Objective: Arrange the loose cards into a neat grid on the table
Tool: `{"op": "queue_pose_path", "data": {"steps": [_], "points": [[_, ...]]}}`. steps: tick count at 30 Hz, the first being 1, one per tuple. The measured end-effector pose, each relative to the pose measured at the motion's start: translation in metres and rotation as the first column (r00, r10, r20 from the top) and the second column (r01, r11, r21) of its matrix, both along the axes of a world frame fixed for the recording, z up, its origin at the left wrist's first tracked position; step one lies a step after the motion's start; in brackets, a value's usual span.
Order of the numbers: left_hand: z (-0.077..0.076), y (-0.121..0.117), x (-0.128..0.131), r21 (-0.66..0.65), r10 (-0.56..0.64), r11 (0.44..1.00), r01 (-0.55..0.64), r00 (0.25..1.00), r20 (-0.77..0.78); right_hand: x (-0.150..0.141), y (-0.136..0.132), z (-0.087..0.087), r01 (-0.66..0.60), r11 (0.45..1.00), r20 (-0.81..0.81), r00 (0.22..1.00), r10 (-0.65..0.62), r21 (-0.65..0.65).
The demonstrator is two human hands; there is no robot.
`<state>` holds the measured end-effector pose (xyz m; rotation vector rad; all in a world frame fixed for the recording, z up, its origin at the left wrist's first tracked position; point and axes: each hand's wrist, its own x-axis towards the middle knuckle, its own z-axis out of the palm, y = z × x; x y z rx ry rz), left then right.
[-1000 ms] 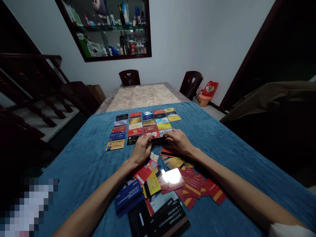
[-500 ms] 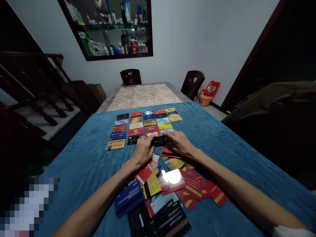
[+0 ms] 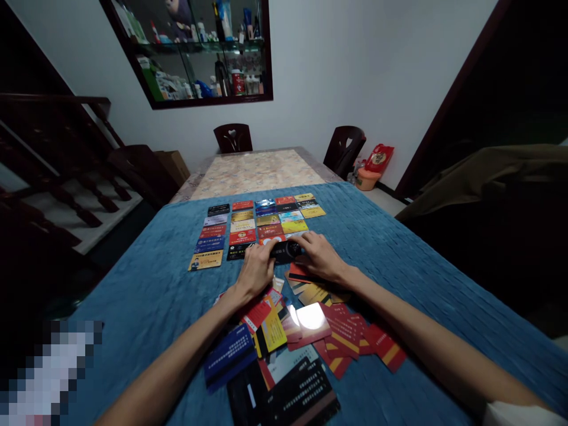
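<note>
Between my two hands is a black plastic card (image 3: 286,252), held by its left and right ends. My left hand (image 3: 256,266) pinches one end with thumb and fingers; my right hand (image 3: 318,254) grips the other. The card is just in front of laid-out rows of overlapping cards, where a white-and-red card (image 3: 270,241) shows behind it. To the left lies another black card (image 3: 239,252), and further left a gold card (image 3: 205,260) with a figure on it. Below my wrists spreads a loose heap of cards, among them a blue card (image 3: 231,356), a yellow card (image 3: 270,329) and several red cards (image 3: 344,332).
A blue cloth (image 3: 146,284) covers the near part of the table, with a patterned tabletop (image 3: 261,171) beyond. Chairs (image 3: 345,151) stand around it. A red bag (image 3: 380,158) rests on an orange tub (image 3: 367,178) by the wall. Brown fabric (image 3: 483,174) hangs at the right.
The view has shifted very slightly. Both hands keep hold of the black card in nearly the same place; the other cards lie as before.
</note>
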<state>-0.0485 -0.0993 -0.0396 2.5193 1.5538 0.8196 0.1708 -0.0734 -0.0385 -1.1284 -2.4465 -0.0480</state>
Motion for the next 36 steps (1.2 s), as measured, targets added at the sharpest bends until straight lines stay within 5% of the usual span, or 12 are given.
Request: {"op": "queue_pose_path", "data": {"steps": [10, 23, 36], "points": [[0.004, -0.001, 0.005, -0.011, -0.015, 1.0, 0.016, 0.999, 0.041, 0.004, 0.001, 0.008, 0.007, 0.999, 0.046, 0.999, -0.009, 0.046], [0.028, 0.002, 0.038, -0.024, -0.024, 1.0, 0.019, 0.977, -0.212, 0.042, 0.006, 0.018, 0.023, 0.996, 0.124, 0.992, -0.035, 0.091], [0.046, 0.048, 0.081, -0.083, -0.059, 0.996, 0.042, 0.974, -0.217, 0.102, 0.057, 0.013, -0.042, 0.998, 0.022, 0.999, 0.041, 0.043]]}}
